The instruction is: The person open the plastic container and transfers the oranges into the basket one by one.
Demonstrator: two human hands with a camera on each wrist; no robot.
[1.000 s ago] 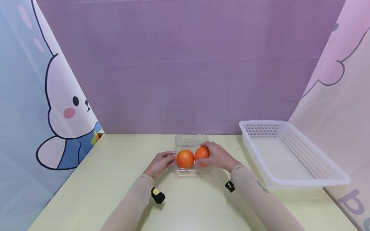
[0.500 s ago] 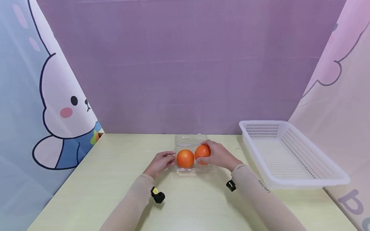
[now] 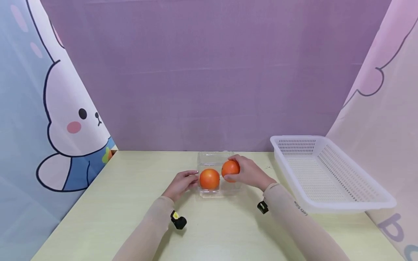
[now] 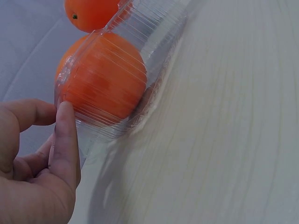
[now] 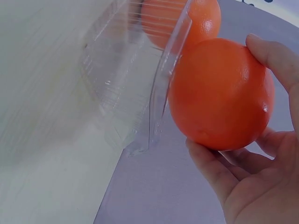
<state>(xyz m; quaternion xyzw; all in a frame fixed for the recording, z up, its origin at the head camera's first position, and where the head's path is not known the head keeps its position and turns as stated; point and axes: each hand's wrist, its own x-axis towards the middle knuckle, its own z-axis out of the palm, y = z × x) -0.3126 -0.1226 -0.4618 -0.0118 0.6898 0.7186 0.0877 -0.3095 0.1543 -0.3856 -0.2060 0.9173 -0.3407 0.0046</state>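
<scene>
Right hand [image 3: 249, 172]: holding glossy orange spherical fruit [image 5: 219, 93]
Left hand [image 3: 181, 184]: at clear ribbed plastic box [image 4: 156, 28], pinch unclear
Fruit removal: probably underway
Next move: likely needs steady lift clear

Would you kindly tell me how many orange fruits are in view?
2: one orange fruit sits in the clear plastic container by the left hand; the other fruit is held by the right hand.
</scene>
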